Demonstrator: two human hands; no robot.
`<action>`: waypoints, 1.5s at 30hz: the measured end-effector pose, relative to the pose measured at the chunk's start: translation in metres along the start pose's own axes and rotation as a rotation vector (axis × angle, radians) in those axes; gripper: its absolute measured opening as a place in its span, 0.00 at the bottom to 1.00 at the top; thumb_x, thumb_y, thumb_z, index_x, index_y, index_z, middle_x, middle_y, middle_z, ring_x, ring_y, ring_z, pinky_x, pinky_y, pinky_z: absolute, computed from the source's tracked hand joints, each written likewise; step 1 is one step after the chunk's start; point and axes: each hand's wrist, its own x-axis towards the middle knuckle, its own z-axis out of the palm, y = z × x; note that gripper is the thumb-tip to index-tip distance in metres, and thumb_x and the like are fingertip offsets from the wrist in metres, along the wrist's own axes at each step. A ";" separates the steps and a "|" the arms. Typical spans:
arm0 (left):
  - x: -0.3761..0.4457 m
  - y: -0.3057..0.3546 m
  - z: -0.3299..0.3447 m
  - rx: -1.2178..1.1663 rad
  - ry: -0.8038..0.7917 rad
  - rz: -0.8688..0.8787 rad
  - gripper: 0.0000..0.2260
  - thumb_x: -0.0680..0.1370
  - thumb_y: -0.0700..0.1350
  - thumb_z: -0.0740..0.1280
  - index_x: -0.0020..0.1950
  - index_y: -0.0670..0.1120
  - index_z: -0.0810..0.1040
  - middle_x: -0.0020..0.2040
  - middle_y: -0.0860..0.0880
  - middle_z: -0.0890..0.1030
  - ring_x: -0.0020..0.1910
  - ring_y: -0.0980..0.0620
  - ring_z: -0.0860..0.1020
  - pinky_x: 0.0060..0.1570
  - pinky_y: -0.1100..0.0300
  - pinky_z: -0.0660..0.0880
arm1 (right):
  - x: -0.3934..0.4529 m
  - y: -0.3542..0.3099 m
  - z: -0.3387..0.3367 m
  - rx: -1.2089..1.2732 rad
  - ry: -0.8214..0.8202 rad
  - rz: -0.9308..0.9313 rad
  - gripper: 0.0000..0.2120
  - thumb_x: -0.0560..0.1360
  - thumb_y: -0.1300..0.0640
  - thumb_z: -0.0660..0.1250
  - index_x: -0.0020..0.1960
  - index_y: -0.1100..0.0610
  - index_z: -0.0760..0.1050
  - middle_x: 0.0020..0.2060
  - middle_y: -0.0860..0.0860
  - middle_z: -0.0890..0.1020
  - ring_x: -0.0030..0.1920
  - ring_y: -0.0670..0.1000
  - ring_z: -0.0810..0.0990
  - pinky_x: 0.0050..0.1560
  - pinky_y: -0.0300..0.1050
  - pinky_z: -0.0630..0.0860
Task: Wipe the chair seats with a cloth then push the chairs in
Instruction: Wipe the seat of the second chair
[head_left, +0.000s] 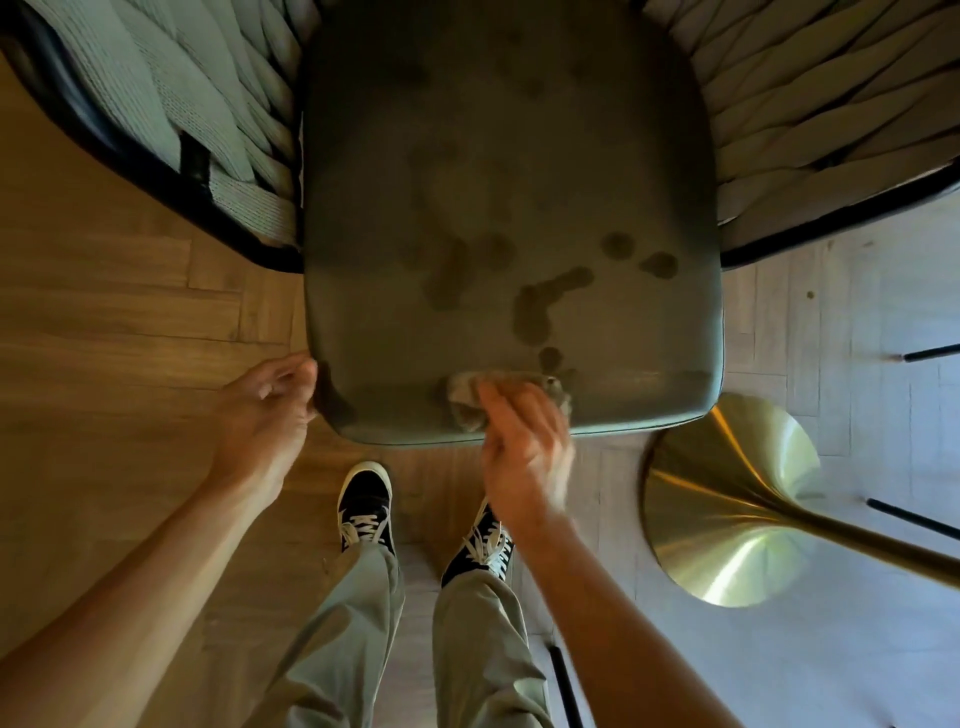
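A dark green padded chair seat (509, 156) fills the upper middle of the head view, marked with darker damp patches. My right hand (524, 447) presses a crumpled grey-brown cloth (467, 400) onto the seat's near edge; the hand is blurred. At the seat's near left corner my left hand (265, 410) has its fingers curled and its fingertips touch the corner. Woven rope sides (171, 104) of the chair rise to the left and right of the seat.
A brass trumpet-shaped table base (727, 499) stands on the floor right beside the seat's near right corner. Thin black legs (914, 514) show at the far right. My two feet in black sneakers (363, 509) stand on the wooden floor just below the seat.
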 end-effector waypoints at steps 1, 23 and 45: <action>-0.001 0.002 0.000 -0.026 0.003 -0.014 0.08 0.81 0.46 0.62 0.53 0.45 0.79 0.47 0.47 0.81 0.44 0.52 0.81 0.44 0.62 0.81 | 0.002 -0.017 0.009 0.026 -0.006 -0.002 0.16 0.68 0.65 0.64 0.52 0.56 0.83 0.48 0.52 0.84 0.50 0.52 0.80 0.47 0.47 0.80; 0.000 0.014 0.005 0.073 0.005 -0.038 0.13 0.77 0.44 0.69 0.59 0.41 0.79 0.47 0.46 0.81 0.48 0.51 0.80 0.46 0.59 0.77 | 0.025 0.070 -0.055 -0.243 -0.083 -0.038 0.16 0.65 0.68 0.65 0.49 0.58 0.82 0.45 0.55 0.83 0.47 0.57 0.81 0.49 0.54 0.78; 0.008 0.008 0.009 0.107 0.086 0.036 0.11 0.74 0.43 0.72 0.55 0.41 0.80 0.48 0.39 0.82 0.49 0.45 0.81 0.56 0.42 0.77 | 0.041 0.081 -0.052 -0.067 0.016 0.077 0.15 0.65 0.71 0.61 0.44 0.60 0.81 0.43 0.54 0.82 0.47 0.52 0.76 0.46 0.49 0.75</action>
